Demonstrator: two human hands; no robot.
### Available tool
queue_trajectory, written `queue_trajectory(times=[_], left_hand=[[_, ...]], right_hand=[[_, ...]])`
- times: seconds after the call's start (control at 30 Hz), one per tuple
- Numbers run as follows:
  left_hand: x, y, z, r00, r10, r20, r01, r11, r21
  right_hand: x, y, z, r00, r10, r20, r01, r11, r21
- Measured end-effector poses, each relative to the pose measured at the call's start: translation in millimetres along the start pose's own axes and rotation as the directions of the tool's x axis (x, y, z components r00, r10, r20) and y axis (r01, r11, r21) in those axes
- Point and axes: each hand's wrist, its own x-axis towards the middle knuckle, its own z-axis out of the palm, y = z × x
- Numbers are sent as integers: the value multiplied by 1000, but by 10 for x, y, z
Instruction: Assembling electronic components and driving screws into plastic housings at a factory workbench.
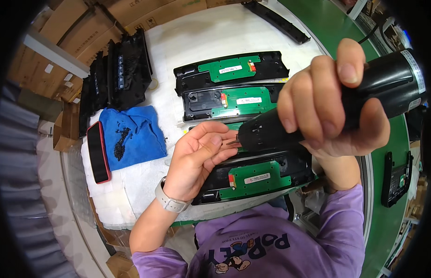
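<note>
My right hand (317, 99) is wrapped around a black electric screwdriver (264, 132), held nearly level with its bit toward the left. At the tip, my left hand (190, 155) has its thumb and fingers pinched beside the thin bit; whatever is between them is too small to make out. Below lie black plastic panels fitted with green circuit boards, in a row: a far panel (183, 81), a second panel (197, 104), one mostly hidden under the hands and tool, and a near panel (210, 187). Each visible board carries a white label and a small red connector.
On the left, a blue cloth (153, 148) holds a pile of small black screws (121, 144), with a red-edged phone (98, 155) alongside. Stacked black housings (132, 69) stand behind it. A black strip (278, 21) lies at the far edge, and another black part (395, 180) at right.
</note>
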Motion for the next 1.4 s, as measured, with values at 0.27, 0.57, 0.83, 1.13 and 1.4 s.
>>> queue_trajectory(times=[0.27, 0.57, 0.83, 1.13, 1.4], left_hand=[[-30, -21, 20, 1000, -27, 6, 27, 999, -25], [-22, -18, -8, 999, -50, 19, 51, 997, -63], [-15, -14, -11, 992, -100, 77, 111, 984, -143], [1, 20, -53, 1000, 7, -11, -7, 1000, 21], [-8, 5, -32, 970, 206, -129, -183, 968, 173]], right_hand=[[-21, 27, 7, 993, 118, -6, -118, 987, -112], [-49, 82, -79, 997, 81, -17, -83, 993, -84], [-40, 74, -208, 984, 99, 146, -88, 993, -80], [35, 26, 22, 985, 174, 17, -169, 972, -163], [-55, 224, -59, 960, 275, -51, -279, 932, -230]])
